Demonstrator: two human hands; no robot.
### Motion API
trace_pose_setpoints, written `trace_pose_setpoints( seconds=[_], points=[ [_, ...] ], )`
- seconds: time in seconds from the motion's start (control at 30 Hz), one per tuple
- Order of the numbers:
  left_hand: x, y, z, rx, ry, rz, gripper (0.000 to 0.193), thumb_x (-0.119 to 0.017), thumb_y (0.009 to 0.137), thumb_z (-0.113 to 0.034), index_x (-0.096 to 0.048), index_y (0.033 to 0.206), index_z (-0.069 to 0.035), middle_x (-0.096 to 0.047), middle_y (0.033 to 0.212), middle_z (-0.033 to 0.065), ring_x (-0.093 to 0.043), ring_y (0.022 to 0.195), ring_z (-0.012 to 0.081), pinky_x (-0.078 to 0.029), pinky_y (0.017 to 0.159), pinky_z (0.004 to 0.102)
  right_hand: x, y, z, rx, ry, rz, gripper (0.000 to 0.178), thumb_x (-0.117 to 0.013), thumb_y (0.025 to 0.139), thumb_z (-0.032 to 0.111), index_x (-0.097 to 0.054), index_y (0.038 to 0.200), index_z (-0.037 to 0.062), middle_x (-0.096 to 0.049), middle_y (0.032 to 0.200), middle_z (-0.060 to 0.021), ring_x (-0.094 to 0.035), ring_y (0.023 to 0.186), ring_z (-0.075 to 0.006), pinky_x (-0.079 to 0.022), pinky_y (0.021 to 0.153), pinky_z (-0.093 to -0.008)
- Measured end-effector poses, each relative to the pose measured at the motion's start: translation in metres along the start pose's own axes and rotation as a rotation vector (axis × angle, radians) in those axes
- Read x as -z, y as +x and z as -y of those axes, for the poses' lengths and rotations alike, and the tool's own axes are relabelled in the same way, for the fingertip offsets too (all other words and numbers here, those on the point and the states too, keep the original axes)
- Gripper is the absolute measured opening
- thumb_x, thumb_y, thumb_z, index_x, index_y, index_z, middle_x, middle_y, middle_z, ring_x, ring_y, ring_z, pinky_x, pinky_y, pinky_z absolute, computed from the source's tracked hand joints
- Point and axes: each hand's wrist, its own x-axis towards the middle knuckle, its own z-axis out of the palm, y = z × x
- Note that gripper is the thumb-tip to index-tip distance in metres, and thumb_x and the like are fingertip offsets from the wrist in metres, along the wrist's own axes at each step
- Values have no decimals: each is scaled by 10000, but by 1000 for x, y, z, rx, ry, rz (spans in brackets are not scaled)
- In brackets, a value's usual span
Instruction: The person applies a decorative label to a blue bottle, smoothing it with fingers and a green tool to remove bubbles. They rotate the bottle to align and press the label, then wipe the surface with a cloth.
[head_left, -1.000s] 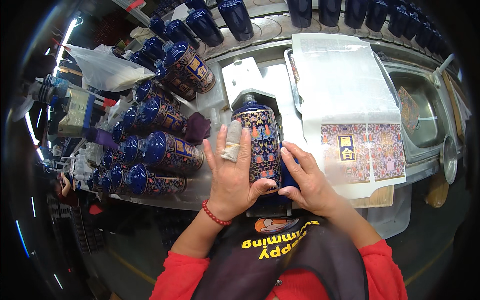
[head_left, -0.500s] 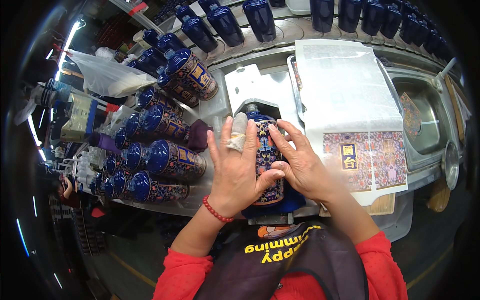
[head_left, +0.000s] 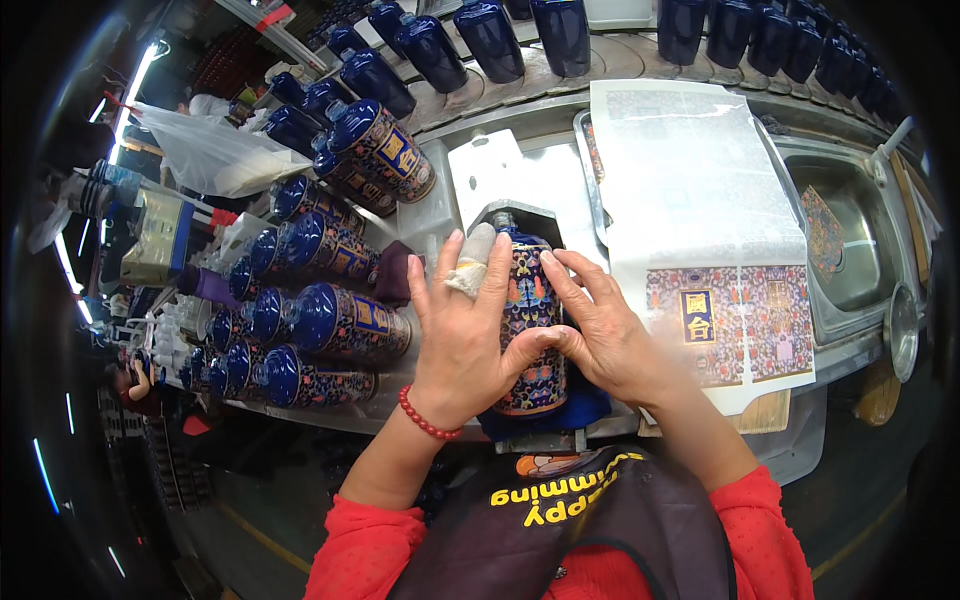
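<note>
A dark blue bottle [head_left: 527, 378] in a colourful floral wrap lies in a metal cradle, its neck pointing away from me. My left hand [head_left: 460, 335] lies along its left side with fingers stretched and spread; one finger wears a grey-white cloth cover [head_left: 472, 262]. On the other side my right hand [head_left: 610, 330] rests with straight fingers against the bottle. Both thumbs reach over the wrap and their tips meet. Beneath the near end of the bottle is a blue cloth [head_left: 588, 408]. Parts of the bottle's sides are hidden by my hands.
Wrapped bottles [head_left: 345, 320] stand in several rows at left, beside a dark purple cloth [head_left: 397, 270]. Printed floral sheets [head_left: 715, 365] under white paper [head_left: 690, 170] lie at right, before a steel sink [head_left: 860, 260]. Plain blue bottles [head_left: 487, 45] line a curved conveyor [head_left: 450, 105] behind.
The plain bottles on the conveyor have shifted to the right. My left hand has slid slightly left, its thumb moving up to meet the right thumb. The right hand has barely moved.
</note>
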Motion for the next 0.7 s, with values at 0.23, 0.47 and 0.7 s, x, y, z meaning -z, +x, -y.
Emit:
trace_pose_setpoints(
  seconds=[0.23, 0.47, 0.7],
  points=[
    [-2, 0, 5, -13, 33, -21, 944, -543, 931, -680, -415, 1511, 54, -670, 1201, 141, -376, 1404, 446, -132, 1152, 703, -1, 2, -2, 2, 7, -4, 699, -668, 975, 297, -378, 1563, 56, -394, 1520, -258, -456, 1339, -458, -422, 1111, -472],
    [1, 2, 2, -17, 82, 23, 940, -466, 954, -709, -416, 1525, 36, -504, 1472, 253, -390, 1416, 459, -116, 1171, 688, -3, 2, -2, 7, 9, -12, 697, -668, 975, 290, -378, 1567, 63, -393, 1521, -255, -463, 1328, -461, -426, 1106, -475],
    [-4, 0, 7, -11, -103, -44, 1004, -484, 932, -725, -360, 1536, 67, -659, 1217, 177, -363, 1414, 468, -111, 1146, 718, -2, 2, -1, 0, 15, -2, 709, -673, 970, 294, -371, 1569, 66, -387, 1526, -253, -451, 1341, -458, -419, 1113, -474]
  ],
)
